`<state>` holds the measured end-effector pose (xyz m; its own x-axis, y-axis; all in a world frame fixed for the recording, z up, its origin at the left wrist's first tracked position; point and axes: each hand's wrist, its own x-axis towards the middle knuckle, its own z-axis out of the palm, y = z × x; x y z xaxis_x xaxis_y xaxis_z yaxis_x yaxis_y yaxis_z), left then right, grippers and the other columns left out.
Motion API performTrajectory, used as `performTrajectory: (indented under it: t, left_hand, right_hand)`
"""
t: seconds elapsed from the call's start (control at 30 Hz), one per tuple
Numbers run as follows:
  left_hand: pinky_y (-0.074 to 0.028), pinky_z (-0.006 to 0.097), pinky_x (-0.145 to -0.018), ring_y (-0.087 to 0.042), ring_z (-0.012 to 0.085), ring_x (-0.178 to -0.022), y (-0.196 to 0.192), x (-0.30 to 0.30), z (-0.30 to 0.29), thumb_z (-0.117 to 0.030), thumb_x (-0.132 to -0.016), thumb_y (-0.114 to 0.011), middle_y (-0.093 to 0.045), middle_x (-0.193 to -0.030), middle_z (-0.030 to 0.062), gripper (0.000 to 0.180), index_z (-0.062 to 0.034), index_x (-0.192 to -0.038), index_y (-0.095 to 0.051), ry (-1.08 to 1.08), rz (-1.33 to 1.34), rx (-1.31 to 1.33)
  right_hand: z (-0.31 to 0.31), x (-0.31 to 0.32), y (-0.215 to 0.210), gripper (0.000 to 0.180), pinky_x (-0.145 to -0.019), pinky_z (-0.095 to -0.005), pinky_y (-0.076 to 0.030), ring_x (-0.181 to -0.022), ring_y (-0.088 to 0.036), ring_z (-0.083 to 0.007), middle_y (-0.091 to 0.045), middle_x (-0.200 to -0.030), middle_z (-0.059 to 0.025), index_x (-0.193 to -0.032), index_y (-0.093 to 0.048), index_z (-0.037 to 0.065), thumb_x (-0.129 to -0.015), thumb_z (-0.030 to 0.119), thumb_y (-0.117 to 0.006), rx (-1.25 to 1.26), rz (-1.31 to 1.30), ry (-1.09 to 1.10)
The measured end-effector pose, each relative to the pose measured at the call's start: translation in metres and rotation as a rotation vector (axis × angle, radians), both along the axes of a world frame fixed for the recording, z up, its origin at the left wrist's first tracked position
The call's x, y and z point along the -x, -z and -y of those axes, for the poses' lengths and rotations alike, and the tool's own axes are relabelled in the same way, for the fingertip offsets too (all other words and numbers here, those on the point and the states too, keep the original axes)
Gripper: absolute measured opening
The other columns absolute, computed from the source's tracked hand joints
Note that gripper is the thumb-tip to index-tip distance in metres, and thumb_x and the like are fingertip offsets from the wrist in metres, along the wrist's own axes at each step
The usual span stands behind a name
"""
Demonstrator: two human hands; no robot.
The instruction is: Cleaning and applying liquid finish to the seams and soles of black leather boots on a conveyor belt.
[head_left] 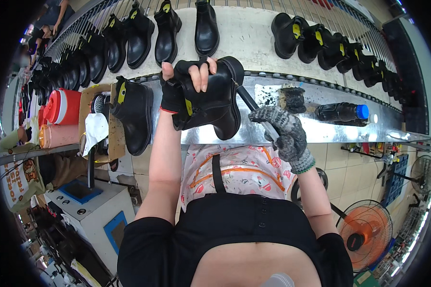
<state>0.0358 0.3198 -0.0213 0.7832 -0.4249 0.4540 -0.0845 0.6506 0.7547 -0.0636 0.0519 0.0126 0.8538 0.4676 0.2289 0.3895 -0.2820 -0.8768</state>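
A black ankle boot (208, 103) with a yellow tag is held up tilted over the metal ledge, its sole edge turned to the right. My left hand (191, 79), in a black fingerless glove, is closed round the boot, with bare fingertips on the upper. In a grey knitted glove, my right hand (285, 134) grips a slim dark-handled tool (246, 99). The tool's thin tip touches or nearly touches the sole edge; its exact kind is unclear. Another black boot (134, 117) stands on the ledge left of my left arm.
Black boots (207, 28) line the white conveyor (246, 33) ahead. On the metal ledge (306, 125) sit a black-stained block (292, 99) and a blue-capped dark bottle (340, 112). A cardboard box (115, 138) and red jug (64, 107) stand left; an orange fan (364, 232) stands lower right.
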Motion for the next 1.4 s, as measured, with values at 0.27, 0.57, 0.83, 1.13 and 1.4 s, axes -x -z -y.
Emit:
performTrajectory:
  t: [0.27,0.57,0.83,1.13,1.4]
  left_hand:
    - [-0.017,0.038,-0.107,-0.043,0.0247,-0.093,0.028,-0.008,-0.035,-0.076,-0.084,-0.018,-0.048,-0.059,0.0069,0.082,-0.0074,-0.051,-0.049,-0.066,-0.14,0.193]
    - [-0.021,0.036,-0.104,-0.043,0.0241,-0.092,0.036,-0.016,-0.047,-0.075,-0.084,-0.02,-0.05,-0.062,0.0078,0.084,-0.0048,-0.055,-0.054,-0.081,-0.192,0.208]
    - [-0.024,0.036,-0.104,-0.043,0.0249,-0.095,0.043,-0.024,-0.053,-0.076,-0.082,-0.027,-0.046,-0.062,0.0074,0.081,-0.0043,-0.054,-0.05,-0.137,-0.302,0.144]
    - [-0.036,0.035,-0.093,-0.055,0.028,-0.079,0.08,-0.068,-0.077,-0.08,-0.079,-0.018,-0.06,-0.066,0.0155,0.095,0.0017,-0.061,-0.063,-0.129,-0.305,0.076]
    - [-0.044,0.033,-0.085,-0.06,0.0262,-0.078,0.116,-0.075,-0.042,-0.067,-0.087,-0.033,-0.062,-0.072,0.0142,0.075,0.0009,-0.082,-0.063,-0.908,-0.148,-0.426]
  right_hand:
    - [-0.023,-0.006,0.036,0.029,-0.087,-0.036,-0.048,-0.097,-0.062,-0.0297,-0.066,-0.101,-0.0138,-0.104,-0.066,0.006,-0.08,0.006,-0.049,0.057,-0.06,-0.032]
    - [-0.013,-0.018,0.048,0.062,-0.079,-0.0324,-0.049,-0.088,-0.064,-0.0255,-0.067,-0.1,-0.0135,-0.109,-0.064,0.004,-0.094,0.054,-0.03,-0.022,-0.213,-0.19]
    - [0.01,0.003,0.056,0.061,-0.092,-0.0293,-0.044,-0.102,-0.06,-0.0198,-0.066,-0.106,-0.0125,-0.115,-0.061,0.001,-0.092,0.054,-0.039,-0.162,-0.586,-0.18]
    - [0.031,0.03,0.09,0.079,-0.077,-0.0233,-0.05,-0.094,-0.063,-0.017,-0.064,-0.106,-0.0188,-0.118,-0.056,-0.006,-0.086,0.065,-0.043,-0.339,-0.865,-0.062]
    - [0.024,0.042,0.126,0.095,-0.064,-0.0211,-0.054,-0.098,-0.061,-0.0293,-0.058,-0.112,-0.0279,-0.121,-0.049,-0.009,-0.081,0.075,-0.032,-0.955,-1.187,0.242]
